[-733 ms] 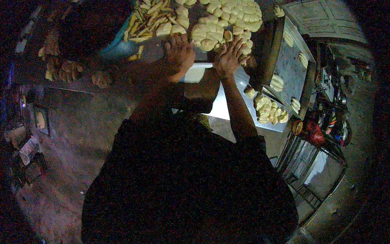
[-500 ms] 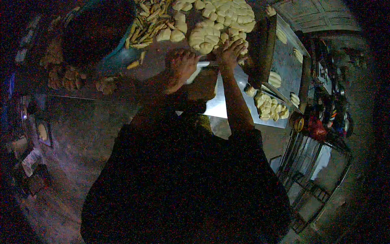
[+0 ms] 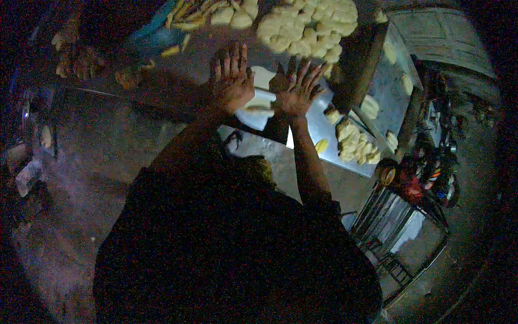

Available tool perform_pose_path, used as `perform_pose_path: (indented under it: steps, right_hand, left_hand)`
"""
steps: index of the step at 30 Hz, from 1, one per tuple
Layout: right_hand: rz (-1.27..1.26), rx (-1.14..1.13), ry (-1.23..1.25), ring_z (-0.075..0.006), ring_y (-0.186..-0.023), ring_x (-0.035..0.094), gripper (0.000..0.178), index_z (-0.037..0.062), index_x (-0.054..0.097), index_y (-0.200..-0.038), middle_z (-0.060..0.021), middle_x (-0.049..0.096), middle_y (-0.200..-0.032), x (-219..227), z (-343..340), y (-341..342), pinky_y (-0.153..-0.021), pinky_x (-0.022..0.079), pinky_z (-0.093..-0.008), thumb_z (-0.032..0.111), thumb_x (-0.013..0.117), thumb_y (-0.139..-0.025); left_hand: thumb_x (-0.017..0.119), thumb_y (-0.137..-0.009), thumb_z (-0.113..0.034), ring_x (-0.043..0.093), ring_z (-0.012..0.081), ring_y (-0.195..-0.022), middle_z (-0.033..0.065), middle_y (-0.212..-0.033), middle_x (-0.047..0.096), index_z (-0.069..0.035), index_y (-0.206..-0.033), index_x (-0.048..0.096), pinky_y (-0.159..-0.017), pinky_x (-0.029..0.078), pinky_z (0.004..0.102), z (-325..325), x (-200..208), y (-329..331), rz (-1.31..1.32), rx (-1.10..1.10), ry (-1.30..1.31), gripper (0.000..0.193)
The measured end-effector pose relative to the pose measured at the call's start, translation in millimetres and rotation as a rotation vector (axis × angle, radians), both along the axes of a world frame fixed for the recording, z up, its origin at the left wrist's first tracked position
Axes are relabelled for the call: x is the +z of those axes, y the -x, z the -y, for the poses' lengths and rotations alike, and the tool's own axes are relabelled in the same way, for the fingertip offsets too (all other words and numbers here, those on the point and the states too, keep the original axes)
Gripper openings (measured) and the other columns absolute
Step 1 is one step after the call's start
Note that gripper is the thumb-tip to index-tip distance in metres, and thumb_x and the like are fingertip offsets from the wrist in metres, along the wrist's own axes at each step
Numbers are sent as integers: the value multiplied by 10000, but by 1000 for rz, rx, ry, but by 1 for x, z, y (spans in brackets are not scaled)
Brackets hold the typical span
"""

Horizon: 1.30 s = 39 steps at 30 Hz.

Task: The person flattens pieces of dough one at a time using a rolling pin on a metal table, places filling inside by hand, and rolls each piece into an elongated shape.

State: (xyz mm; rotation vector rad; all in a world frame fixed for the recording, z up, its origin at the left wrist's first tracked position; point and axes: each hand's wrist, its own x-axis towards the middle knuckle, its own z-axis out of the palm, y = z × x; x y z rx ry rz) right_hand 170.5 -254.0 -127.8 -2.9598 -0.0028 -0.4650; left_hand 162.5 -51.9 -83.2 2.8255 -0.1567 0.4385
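My left hand (image 3: 233,89) is open, palm down over the metal worktop (image 3: 318,110), with its fingers stretched away from me. My right hand (image 3: 298,93) is likewise open, fingers spread, to the right of it. A flat, pale dough piece (image 3: 263,77) lies between the two hands. Nearer to me is another pale, flattened strip (image 3: 258,105) on the lit surface. Whether the palms press on dough is hidden. Beyond my right hand sits a large heap of cut dough pieces (image 3: 307,27).
Smaller dough pieces (image 3: 356,143) are piled at the worktop's right corner, near a small yellow piece (image 3: 322,146). A tray (image 3: 396,81) with shaped dough stands at the right. Thin yellowish strips (image 3: 189,22) and a teal sheet (image 3: 156,35) lie far left. A metal rack (image 3: 413,237) stands lower right.
My left hand has gone from curled to open with stretched fingers. My right hand has drawn back from the dough heap. The whole view has shifted and turned slightly.
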Motion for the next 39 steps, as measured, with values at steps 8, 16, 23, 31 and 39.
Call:
perform_pose_path:
  steps: [8,16,23,31,39]
  right_hand:
    - [-92,19,-53,-426,-1519,72,764,69,131,-1594,-216,75,-1652,5,0,91,-1108,-74,-713,377,405,-950]
    - [-184,352,-779,-485,-1489,108,677,-42,239,-1521,-306,131,-1605,30,0,90,-1201,132,-576,249,497,-967]
    - [-141,91,-53,-391,-1525,76,690,-3,120,-1573,-221,86,-1646,24,2,8,-1204,74,-570,359,326,-1024]
    - [75,-58,134,-253,-1547,37,733,86,64,-1598,-56,44,-1681,27,3,-118,-1165,-37,-654,358,382,-997]
    - [-162,491,-383,-393,-1199,549,529,64,566,-1307,-182,602,-1273,59,-14,-61,-1035,411,-510,275,662,-832]
  left_hand:
    - [567,-925,-417,362,322,-1437,151,-1531,422,-18,-1444,466,-1158,231,603,-4,-43,87,-12,-59,-200,663]
    - [593,-911,-478,525,312,-1232,150,-1281,583,-42,-1122,604,-1028,371,546,-22,-64,94,119,-183,-46,485]
    - [568,-948,-379,559,334,-1066,188,-1098,607,-16,-1022,602,-826,422,494,-20,-32,-13,159,-253,-84,372]
    - [499,-979,-361,564,377,-1072,201,-1114,614,-15,-1094,595,-896,421,516,-2,-26,-126,203,98,124,377]
    - [512,-1020,-270,618,382,-823,222,-915,635,-19,-1110,572,-732,481,453,-51,20,-88,73,26,718,274]
